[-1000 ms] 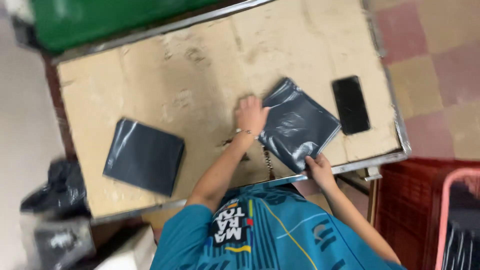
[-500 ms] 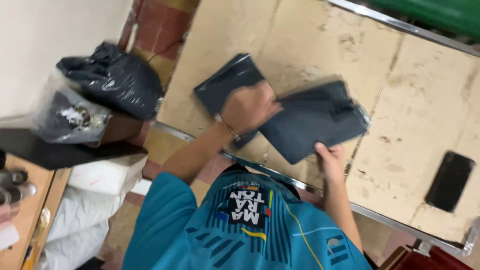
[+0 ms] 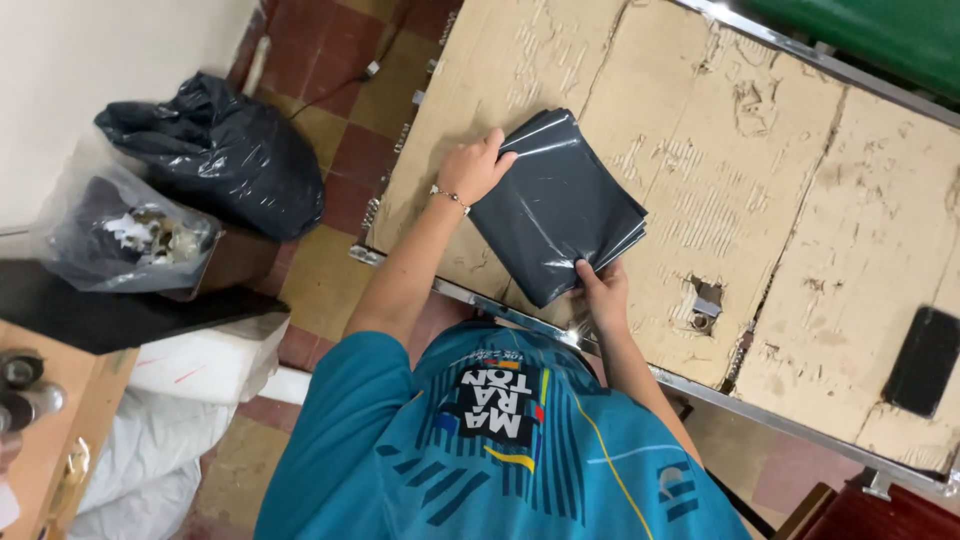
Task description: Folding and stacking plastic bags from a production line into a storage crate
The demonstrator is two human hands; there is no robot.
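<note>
- Grey folded bags (image 3: 555,205) lie stacked near the table (image 3: 800,200) front edge.
- Left hand (image 3: 472,170) grips their far corner; right hand (image 3: 602,292) pinches the near corner.
- Bare cardboard stretches rightward to a black phone (image 3: 922,362).

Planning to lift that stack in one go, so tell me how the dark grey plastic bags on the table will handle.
The stack of dark grey bags is probably floppy: thin, creased film. Its glossy sheen suggests the layers may slide apart; the edges already fan out by the right hand. Likely light, lying flat.
</note>
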